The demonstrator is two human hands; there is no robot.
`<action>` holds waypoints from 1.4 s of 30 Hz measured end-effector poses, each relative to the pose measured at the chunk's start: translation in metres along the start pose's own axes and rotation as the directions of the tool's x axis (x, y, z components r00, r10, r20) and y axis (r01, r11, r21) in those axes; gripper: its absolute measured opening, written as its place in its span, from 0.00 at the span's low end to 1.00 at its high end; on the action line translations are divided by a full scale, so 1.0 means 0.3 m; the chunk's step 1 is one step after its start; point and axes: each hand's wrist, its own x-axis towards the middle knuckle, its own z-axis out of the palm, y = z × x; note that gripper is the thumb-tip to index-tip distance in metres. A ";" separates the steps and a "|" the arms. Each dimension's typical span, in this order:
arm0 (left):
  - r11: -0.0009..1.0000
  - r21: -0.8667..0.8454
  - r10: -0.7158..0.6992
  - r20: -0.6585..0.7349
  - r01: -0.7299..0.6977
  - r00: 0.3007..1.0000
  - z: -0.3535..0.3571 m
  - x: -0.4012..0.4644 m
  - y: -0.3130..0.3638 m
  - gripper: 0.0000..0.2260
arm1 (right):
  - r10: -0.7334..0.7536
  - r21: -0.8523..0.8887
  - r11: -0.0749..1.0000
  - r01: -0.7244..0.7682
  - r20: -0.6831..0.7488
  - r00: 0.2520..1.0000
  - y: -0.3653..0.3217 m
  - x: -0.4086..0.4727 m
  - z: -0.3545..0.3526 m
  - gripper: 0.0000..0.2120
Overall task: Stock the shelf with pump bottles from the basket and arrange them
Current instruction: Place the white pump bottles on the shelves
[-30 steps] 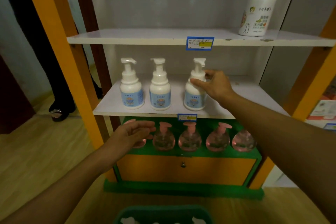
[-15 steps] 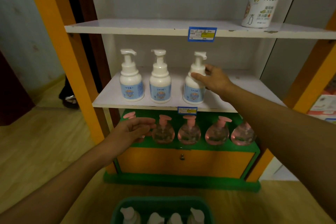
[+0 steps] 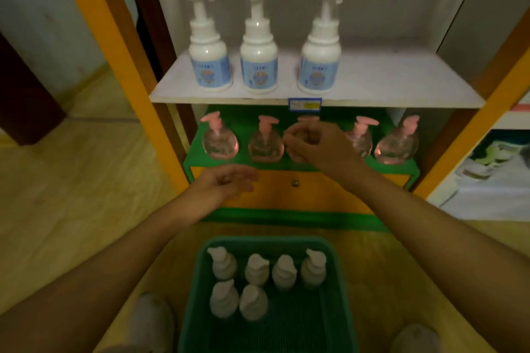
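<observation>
Two bare hands hang in front of us, well apart and holding nothing. Our left hand has loosely relaxed fingers in front of the orange drawer front. Our right hand is higher, fingers loosely curled, in front of the middle of a row of round clear pink-pump bottles; whether it touches one we cannot tell.

Three white pump bottles with blue labels stand upright in a row on the white shelf board, the right one set a little further from the other two. Six more white pump bottles stand in the green plastic basket below us, four in the far row and two in the near row, on its left side.

The pink bottles sit on a green ledge. Orange uprights frame the shelving. A blue price tag is fixed to the shelf edge. Pale wooden flooring spreads to the left
</observation>
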 end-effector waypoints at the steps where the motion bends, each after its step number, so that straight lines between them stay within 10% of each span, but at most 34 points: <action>1: 1.000 0.019 -0.013 0.025 0.012 1.000 0.006 -0.013 -0.049 0.11 | 0.016 0.012 1.000 -0.017 0.041 0.999 0.043 -0.027 0.045 0.06; 8: 0.948 0.237 -0.253 0.163 0.211 0.954 0.007 -0.100 -0.447 0.11 | 0.278 -0.037 0.959 -0.282 0.340 0.898 0.368 -0.258 0.361 0.12; 12: 0.734 0.638 -0.484 0.251 0.233 0.838 0.020 -0.135 -0.640 0.29 | 0.408 -0.327 0.905 -0.271 0.497 0.766 0.543 -0.382 0.476 0.18; 18: 0.709 0.664 -0.448 0.165 0.237 0.879 0.121 -0.169 -0.789 0.30 | 0.490 -0.506 0.837 -0.211 0.518 0.702 0.622 -0.468 0.630 0.23; 31: 0.649 0.747 -0.284 0.061 0.145 0.957 0.125 -0.168 -0.816 0.22 | 0.438 -0.487 0.842 -0.233 0.364 0.822 0.638 -0.492 0.667 0.18; 42: 0.883 0.467 -0.163 0.222 0.042 0.961 0.006 -0.102 -0.393 0.17 | 0.264 -0.173 0.959 -0.225 0.247 0.933 0.403 -0.422 0.364 0.07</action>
